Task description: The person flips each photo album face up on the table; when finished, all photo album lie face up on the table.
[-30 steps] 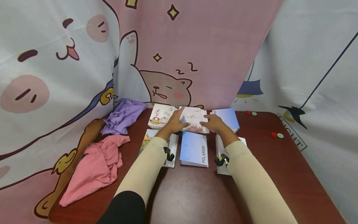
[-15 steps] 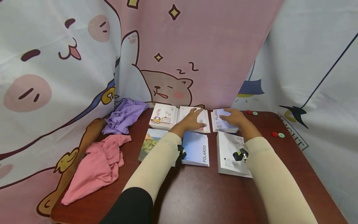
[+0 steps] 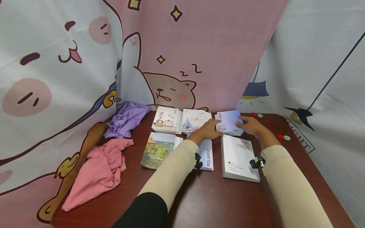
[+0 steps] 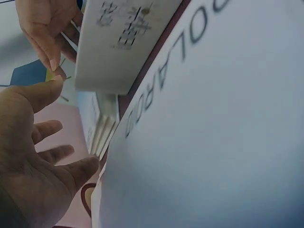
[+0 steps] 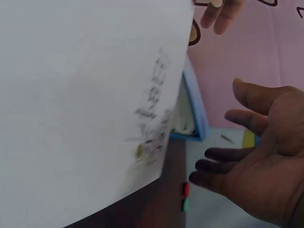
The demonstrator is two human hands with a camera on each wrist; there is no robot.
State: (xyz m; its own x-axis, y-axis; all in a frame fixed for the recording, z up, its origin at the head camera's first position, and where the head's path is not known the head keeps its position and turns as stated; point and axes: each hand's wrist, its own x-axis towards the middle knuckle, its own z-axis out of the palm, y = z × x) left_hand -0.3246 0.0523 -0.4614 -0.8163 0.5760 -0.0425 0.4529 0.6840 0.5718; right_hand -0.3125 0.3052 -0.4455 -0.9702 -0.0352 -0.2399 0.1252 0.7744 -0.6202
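A blue album stack (image 3: 230, 121) marked POLAROID lies at the back right, between my two hands. My left hand (image 3: 209, 129) is at its left edge, thumb near its front corner. On the other side, my right hand (image 3: 252, 125) has its fingertips right at the edge. Spread, bent fingers show on the left hand (image 4: 38, 161) in the left wrist view, nothing held in them. The right hand (image 5: 270, 142) looks equally loose in the right wrist view. A white book (image 3: 238, 158) lies in front of the stack. Another blue POLAROID album (image 3: 207, 155) is partly hidden beneath my left forearm.
Two white illustrated album stacks (image 3: 166, 119) stand along the back. A landscape-covered photo album (image 3: 157, 150) lies front left. Purple cloth (image 3: 126, 117) and pink cloth (image 3: 99, 167) are crumpled at the left. Red and green discs (image 3: 280, 137) sit at the right, near the curtain.
Both hands have moved right, from the middle white stack to the blue stack at the back right. The white book and the landscape album are now more exposed.
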